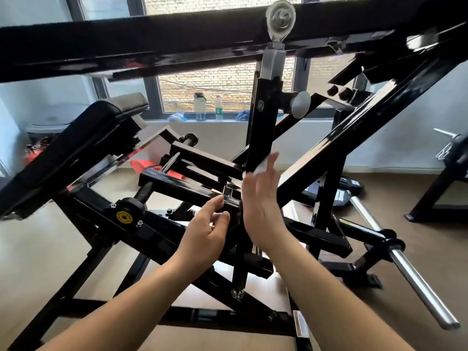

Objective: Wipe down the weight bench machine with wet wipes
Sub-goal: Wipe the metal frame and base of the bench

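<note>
Nearest, the left hand [205, 224] and right hand [260, 209] reach into the weight bench machine [354, 138].
Left grip released, fingers loose at a crossbar [182, 183]; right grip flat, pressing the wet wipe [260, 169] to the upright post [263, 127]; unpinched, it could slip off.

Glossy black frame [316, 158]; white wipe [260, 168]; yellow cap [124, 218] lower left; tan brick wall [222, 82] behind; brown floor [50, 249].
</note>
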`<control>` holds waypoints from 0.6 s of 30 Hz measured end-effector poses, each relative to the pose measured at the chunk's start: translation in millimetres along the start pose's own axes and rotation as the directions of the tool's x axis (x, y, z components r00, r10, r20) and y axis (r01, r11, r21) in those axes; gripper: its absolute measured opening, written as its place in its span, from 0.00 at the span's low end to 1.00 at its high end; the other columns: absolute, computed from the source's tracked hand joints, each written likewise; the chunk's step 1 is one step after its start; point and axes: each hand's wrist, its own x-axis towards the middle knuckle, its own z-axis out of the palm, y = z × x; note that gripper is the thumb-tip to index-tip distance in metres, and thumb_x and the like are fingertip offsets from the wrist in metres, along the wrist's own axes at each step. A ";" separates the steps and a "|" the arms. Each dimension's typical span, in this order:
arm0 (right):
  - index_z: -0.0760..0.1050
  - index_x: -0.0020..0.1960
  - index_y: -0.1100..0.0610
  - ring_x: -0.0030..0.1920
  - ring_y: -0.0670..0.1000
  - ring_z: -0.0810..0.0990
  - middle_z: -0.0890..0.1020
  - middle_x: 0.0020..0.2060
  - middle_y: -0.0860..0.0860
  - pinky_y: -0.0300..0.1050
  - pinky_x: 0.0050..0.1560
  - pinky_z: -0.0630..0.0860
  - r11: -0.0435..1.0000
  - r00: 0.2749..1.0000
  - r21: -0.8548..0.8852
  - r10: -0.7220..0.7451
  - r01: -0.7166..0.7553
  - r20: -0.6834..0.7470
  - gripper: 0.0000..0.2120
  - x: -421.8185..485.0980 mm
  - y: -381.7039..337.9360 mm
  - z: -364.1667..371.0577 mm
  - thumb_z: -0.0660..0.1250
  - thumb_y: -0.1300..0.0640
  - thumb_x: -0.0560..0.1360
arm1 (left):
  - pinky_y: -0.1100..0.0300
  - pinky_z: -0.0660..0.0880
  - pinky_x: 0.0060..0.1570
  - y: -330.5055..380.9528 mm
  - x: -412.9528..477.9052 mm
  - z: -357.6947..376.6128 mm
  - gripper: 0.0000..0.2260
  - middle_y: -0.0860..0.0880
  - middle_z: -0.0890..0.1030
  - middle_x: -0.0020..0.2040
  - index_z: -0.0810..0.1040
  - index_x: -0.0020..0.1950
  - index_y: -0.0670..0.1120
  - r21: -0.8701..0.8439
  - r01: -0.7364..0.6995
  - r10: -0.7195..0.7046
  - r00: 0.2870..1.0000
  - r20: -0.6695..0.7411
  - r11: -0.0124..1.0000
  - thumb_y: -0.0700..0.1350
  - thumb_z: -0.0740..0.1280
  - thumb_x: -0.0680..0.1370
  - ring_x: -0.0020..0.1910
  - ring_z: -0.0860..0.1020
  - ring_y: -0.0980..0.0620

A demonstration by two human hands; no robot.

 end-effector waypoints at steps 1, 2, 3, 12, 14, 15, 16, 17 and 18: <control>0.25 0.80 0.48 0.62 0.14 0.40 0.44 0.71 0.27 0.18 0.58 0.45 1.000 0.999 0.012 -0.019 0.020 -0.042 0.46 12.7 -11.7 -2.7 0.38 0.24 0.74 | 0.62 0.75 0.63 0.3 0.2 0.1 0.20 0.59 0.76 0.66 0.70 0.77 0.54 -0.005 0.001 -0.001 1.000 -0.007 1.000 0.48 0.63 0.85 0.59 0.77 0.68; 0.25 0.81 0.50 0.60 0.14 0.41 0.48 0.73 0.34 0.17 0.56 0.46 0.999 0.996 0.001 -0.035 0.036 -0.081 0.42 21.1 -18.5 -3.1 0.39 0.28 0.78 | 0.64 0.75 0.62 -0.8 -0.1 0.5 0.20 0.59 0.76 0.67 0.70 0.77 0.53 -0.009 -0.004 0.004 1.000 -0.012 1.000 0.48 0.63 0.85 0.59 0.77 0.67; 0.26 0.81 0.51 0.60 0.14 0.41 0.49 0.75 0.39 0.17 0.57 0.45 0.998 0.992 -0.025 -0.055 0.053 -0.111 0.39 24.4 -20.0 -1.1 0.40 0.33 0.82 | 0.64 0.75 0.62 -2.7 -1.0 0.6 0.20 0.58 0.76 0.68 0.70 0.77 0.53 -0.014 -0.009 0.009 1.000 -0.011 1.000 0.48 0.63 0.85 0.60 0.77 0.66; 0.26 0.79 0.39 0.82 0.45 0.39 0.38 0.81 0.44 0.60 0.81 0.53 0.979 0.994 -0.176 0.109 -0.106 0.005 0.36 -101.9 106.4 66.1 0.46 0.33 0.82 | 0.63 0.77 0.62 -55.0 -40.7 17.4 0.19 0.57 0.78 0.67 0.71 0.76 0.51 -0.028 0.055 -0.055 0.999 0.002 0.998 0.43 0.63 0.85 0.64 0.77 0.62; 0.28 0.80 0.43 0.82 0.44 0.38 0.37 0.81 0.46 0.57 0.83 0.50 0.982 0.996 -0.166 0.091 -0.086 0.022 0.37 -107.5 115.6 65.5 0.46 0.33 0.82 | 0.62 0.76 0.64 -72.2 -51.6 23.6 0.19 0.57 0.77 0.68 0.71 0.77 0.50 -0.020 0.086 -0.086 0.996 0.009 0.996 0.43 0.64 0.85 0.65 0.76 0.62; 0.27 0.80 0.42 0.82 0.44 0.37 0.37 0.81 0.45 0.54 0.83 0.49 0.985 0.998 -0.160 0.070 -0.067 0.012 0.37 -105.0 116.0 65.4 0.45 0.32 0.82 | 0.61 0.76 0.65 -80.0 -56.6 26.6 0.19 0.57 0.78 0.68 0.71 0.77 0.50 -0.023 0.102 -0.102 0.995 0.000 0.995 0.43 0.63 0.85 0.65 0.76 0.62; 0.25 0.78 0.40 0.82 0.43 0.36 0.35 0.81 0.43 0.50 0.82 0.47 0.985 0.999 -0.162 0.052 -0.051 0.001 0.36 -101.8 115.7 66.0 0.45 0.31 0.82 | 0.59 0.75 0.66 -87.4 -60.8 30.8 0.19 0.57 0.78 0.67 0.72 0.76 0.50 -0.034 0.119 -0.120 0.993 -0.016 0.992 0.43 0.63 0.85 0.65 0.76 0.62; 0.22 0.76 0.37 0.81 0.42 0.35 0.33 0.80 0.41 0.47 0.81 0.46 0.985 0.999 -0.169 0.045 -0.045 -0.002 0.36 -99.6 117.9 68.1 0.45 0.31 0.81 | 0.58 0.75 0.67 -94.7 -63.8 35.4 0.18 0.57 0.78 0.67 0.72 0.76 0.51 -0.049 0.139 -0.141 0.989 -0.034 0.989 0.43 0.63 0.85 0.65 0.76 0.62; 0.20 0.74 0.35 0.80 0.39 0.34 0.31 0.79 0.39 0.46 0.80 0.47 0.983 0.999 -0.178 0.052 -0.050 0.005 0.37 -101.2 121.8 71.0 0.45 0.31 0.81 | 0.56 0.75 0.68 -101.9 -67.0 40.3 0.18 0.57 0.78 0.67 0.73 0.75 0.51 -0.070 0.162 -0.166 0.985 -0.051 0.984 0.43 0.63 0.85 0.66 0.76 0.62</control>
